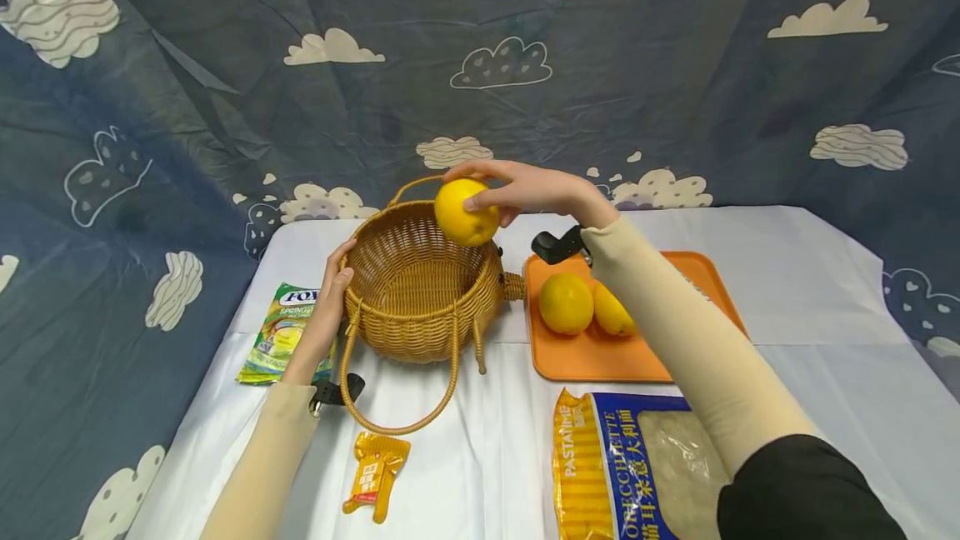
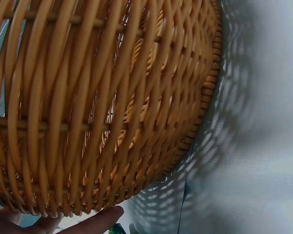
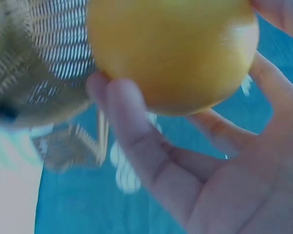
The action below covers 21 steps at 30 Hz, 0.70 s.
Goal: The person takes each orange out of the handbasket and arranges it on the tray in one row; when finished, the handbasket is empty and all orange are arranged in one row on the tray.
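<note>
My right hand (image 1: 525, 190) holds a yellow-orange orange (image 1: 467, 212) above the right side of the wicker basket (image 1: 420, 348), thumb and fingers around the fruit. In the right wrist view the orange (image 3: 171, 53) fills the top, with the basket behind it. At the basket's left rim, my left hand (image 1: 330, 298) grips the edge. The left wrist view shows the woven wall (image 2: 102, 97) up close and fingers (image 2: 100, 220) against it at the bottom. The basket's inside shows bare wicker, and its front handle (image 1: 397, 430) hangs down onto the cloth.
An orange tray (image 1: 600, 369) to the right bears oranges (image 1: 566, 304), partly covered by my right forearm. In front of it lies a pasta bag (image 1: 622, 465). A small yellow packet (image 1: 375, 476) lies near the basket handle, and a green FOX'S bag (image 1: 281, 336) left of the basket.
</note>
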Motion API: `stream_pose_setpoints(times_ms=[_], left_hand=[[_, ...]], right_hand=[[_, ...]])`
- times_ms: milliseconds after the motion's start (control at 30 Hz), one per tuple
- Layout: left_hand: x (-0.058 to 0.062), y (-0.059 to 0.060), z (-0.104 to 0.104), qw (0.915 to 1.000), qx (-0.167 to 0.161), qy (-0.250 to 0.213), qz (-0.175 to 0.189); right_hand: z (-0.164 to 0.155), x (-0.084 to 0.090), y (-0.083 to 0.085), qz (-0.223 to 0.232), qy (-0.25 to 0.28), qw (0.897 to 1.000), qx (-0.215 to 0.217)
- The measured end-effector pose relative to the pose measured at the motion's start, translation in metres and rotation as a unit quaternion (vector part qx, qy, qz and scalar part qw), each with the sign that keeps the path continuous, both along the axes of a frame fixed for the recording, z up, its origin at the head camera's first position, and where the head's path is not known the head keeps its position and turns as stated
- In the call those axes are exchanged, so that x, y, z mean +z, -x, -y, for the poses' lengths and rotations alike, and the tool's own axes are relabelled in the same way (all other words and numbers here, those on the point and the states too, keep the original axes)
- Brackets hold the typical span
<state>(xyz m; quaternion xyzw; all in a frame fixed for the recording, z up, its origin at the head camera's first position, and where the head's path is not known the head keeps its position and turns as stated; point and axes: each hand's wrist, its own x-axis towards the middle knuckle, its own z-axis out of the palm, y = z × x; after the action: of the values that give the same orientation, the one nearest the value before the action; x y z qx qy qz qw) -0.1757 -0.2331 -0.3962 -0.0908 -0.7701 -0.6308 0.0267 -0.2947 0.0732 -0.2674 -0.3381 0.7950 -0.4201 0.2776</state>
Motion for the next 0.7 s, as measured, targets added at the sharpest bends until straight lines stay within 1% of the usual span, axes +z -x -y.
stream_pose_setpoints(times_ms=[133, 267, 500, 700], left_hand=[[-0.001, -0.001, 0.0, 1.0, -0.003, -0.002, 0.001], [-0.001, -0.002, -0.001, 1.0, -0.004, -0.004, -0.001], [-0.002, -0.001, -0.001, 0.9999, -0.005, -0.008, -0.009], [-0.001, -0.002, -0.002, 1.0, -0.004, -0.004, -0.008]], right_hand=[[-0.043, -0.004, -0.009, -0.008, 0.012, 0.999, -0.041], [-0.087, -0.014, -0.019, -0.006, 0.01, 0.996, -0.091], [-0.161, -0.042, -0.041, 0.0, -0.002, 0.987, -0.163], [-0.211, -0.066, -0.06, -0.005, -0.014, 0.977, -0.212]])
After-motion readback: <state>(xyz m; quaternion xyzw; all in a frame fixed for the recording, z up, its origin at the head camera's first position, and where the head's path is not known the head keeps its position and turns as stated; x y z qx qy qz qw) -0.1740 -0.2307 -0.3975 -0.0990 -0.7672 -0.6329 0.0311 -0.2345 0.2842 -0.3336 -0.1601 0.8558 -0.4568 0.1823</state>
